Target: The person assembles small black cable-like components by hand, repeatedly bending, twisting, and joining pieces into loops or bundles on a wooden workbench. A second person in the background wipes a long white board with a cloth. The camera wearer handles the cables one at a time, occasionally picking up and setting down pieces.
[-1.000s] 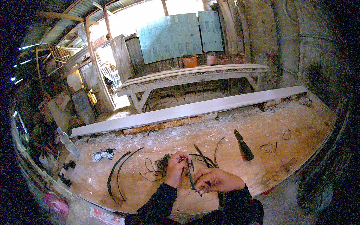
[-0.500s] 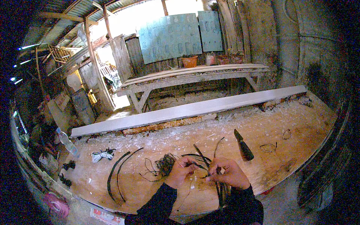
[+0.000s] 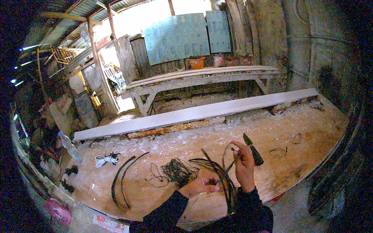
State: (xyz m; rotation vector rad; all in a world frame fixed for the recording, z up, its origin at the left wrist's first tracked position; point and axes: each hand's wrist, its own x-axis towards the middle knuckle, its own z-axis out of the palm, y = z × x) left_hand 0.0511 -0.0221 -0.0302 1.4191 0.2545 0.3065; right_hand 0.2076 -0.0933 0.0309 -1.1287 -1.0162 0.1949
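So the dark bent strips (image 3: 219, 171) are sitting low on the wooden worktop (image 3: 295, 171), right in front of the person, bunched into a loose arc. They're looking thin, light and springy to me, the kind of thing that flexes and wants to snap back, so I'd be gripping near the ends where they bundle, not mid-span.

The right hand (image 3: 244, 165) is pinching the upper tips between thumb and fingers, closed on them. The left hand (image 3: 203, 183) is curling around the lower part of the same bundle; looks closed on it, though the fingers are partly hiding the contact.

Just behind the right hand a dark-handled knife (image 3: 252, 149) is lying on the board, close enough to bump. A tangle of dark cord (image 3: 176, 171) is sitting just left of the strips and could be snagging them. Further left, two more curved strips (image 3: 122, 180) and a white string bundle (image 3: 105, 159) are lying well apart. A long pale plank (image 3: 194, 113) is running across the back.
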